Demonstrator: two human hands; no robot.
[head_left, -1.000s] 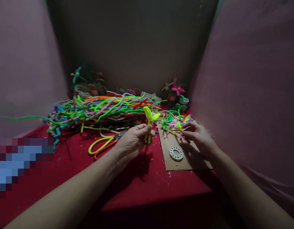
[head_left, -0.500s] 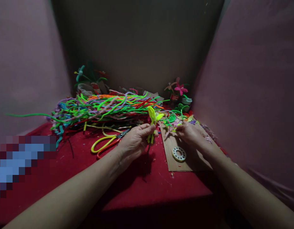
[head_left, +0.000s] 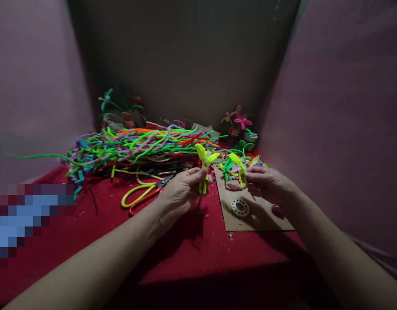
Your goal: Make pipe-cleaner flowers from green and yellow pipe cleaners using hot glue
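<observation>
My left hand (head_left: 185,187) pinches a partly made pipe-cleaner flower (head_left: 201,156) with yellow petals spread at the top; its stems and a thin dark wire hang below the fingers. To the right, my right hand (head_left: 271,185) is closed on a loose yellow pipe-cleaner petal (head_left: 237,162), held upright above the cardboard sheet (head_left: 229,215). Behind that petal lies a small heap with green pipe-cleaner pieces (head_left: 228,165) and pink ones. A white ring with holes (head_left: 240,207) rests on the cardboard, below my right hand.
Scissors with yellow and red handles (head_left: 138,196) lie left of my left hand. A large pile of coloured pipe cleaners (head_left: 146,144) stretches across the back of the red cloth (head_left: 185,258). Finished flowers, one pink (head_left: 242,121) and one teal (head_left: 107,99), stand behind.
My right hand has come up from the heap on the cardboard with a yellow petal in its fingers. My left hand keeps its hold on the flower, almost unmoved.
</observation>
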